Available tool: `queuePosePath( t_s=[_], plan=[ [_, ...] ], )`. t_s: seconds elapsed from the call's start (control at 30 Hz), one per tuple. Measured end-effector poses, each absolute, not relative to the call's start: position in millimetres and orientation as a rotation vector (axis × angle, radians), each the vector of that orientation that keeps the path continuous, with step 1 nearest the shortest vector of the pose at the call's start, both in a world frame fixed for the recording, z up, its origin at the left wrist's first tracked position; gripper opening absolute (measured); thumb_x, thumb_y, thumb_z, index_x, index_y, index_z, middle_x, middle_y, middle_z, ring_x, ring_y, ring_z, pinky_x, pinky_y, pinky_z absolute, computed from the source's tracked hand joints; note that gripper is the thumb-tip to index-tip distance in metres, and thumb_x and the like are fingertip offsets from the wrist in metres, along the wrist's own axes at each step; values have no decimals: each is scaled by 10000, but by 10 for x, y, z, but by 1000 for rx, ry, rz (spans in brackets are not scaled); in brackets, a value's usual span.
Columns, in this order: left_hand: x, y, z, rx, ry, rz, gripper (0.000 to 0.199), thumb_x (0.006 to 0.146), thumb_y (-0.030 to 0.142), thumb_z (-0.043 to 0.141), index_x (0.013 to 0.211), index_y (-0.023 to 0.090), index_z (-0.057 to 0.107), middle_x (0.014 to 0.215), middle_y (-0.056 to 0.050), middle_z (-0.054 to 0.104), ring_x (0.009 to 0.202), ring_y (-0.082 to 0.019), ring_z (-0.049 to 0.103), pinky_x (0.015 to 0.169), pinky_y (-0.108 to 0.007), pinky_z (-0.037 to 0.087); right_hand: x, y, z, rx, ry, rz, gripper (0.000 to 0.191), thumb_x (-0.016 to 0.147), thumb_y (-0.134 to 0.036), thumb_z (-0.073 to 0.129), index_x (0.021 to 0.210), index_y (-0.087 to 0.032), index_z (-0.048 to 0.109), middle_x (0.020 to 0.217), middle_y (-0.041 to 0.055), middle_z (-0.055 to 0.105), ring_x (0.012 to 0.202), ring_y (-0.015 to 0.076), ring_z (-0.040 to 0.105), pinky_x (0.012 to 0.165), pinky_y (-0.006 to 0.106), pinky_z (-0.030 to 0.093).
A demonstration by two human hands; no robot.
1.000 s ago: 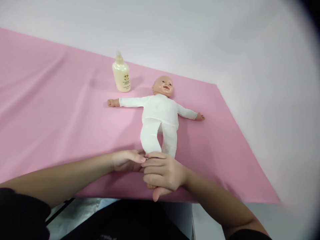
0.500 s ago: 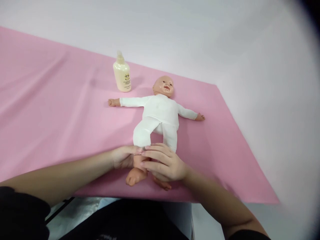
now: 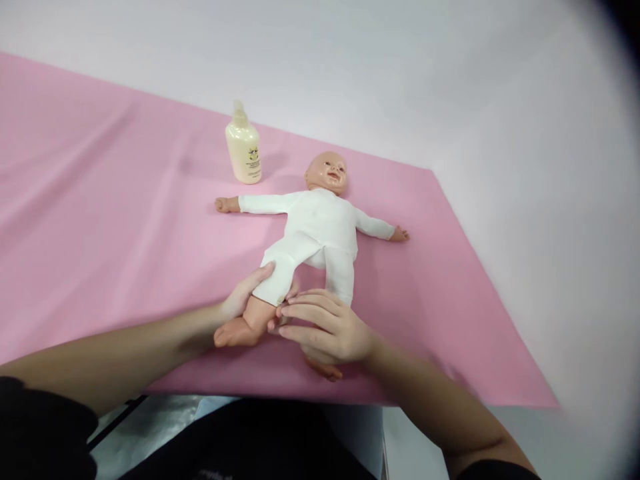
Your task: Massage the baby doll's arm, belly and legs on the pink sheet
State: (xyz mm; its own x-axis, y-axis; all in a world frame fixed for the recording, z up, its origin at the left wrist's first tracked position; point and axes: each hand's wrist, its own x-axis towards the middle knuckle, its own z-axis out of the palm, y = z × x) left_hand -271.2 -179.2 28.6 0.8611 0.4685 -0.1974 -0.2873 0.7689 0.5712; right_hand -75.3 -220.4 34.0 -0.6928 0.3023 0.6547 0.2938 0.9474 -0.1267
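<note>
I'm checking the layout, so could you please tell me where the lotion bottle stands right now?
In the head view the lotion bottle stands upright on the pink cloth, far left of centre, beside the doll's head and just beyond its outstretched arm.

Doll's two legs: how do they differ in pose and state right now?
The doll's leg on the image left is swung outward, its trouser leg pushed up, shin and foot bare; the left hand cups it. The doll's other leg lies straight, sleeved down to where the right hand covers it; only a bit of foot shows beyond that hand. Both wear the same white fabric and lie on the pink sheet.
</note>
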Motion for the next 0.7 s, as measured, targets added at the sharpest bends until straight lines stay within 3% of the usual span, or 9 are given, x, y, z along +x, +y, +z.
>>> queuePosePath(
  t_s=[0.37,0.7],
  plan=[
    [-2688,-1845,227,473,414,461,326,727,412,594,888,140,517,558,11,522,433,-92,468,420,-187,386,-746,-2217,291,-473,-2396,7,257,891,-152,502,1131,-188,584,1169,74,617,1184,154,517,963,352,493],
    [-2699,-1848,233,428,385,465,276,735,361,581,899,147,521,585,9,526,451,-99,475,434,-197,385,-755,-2219,305,-465,-2358,-3,239,901,-158,484,1114,-181,589,1173,79,614,1180,159,518,944,337,502]
  ],
)
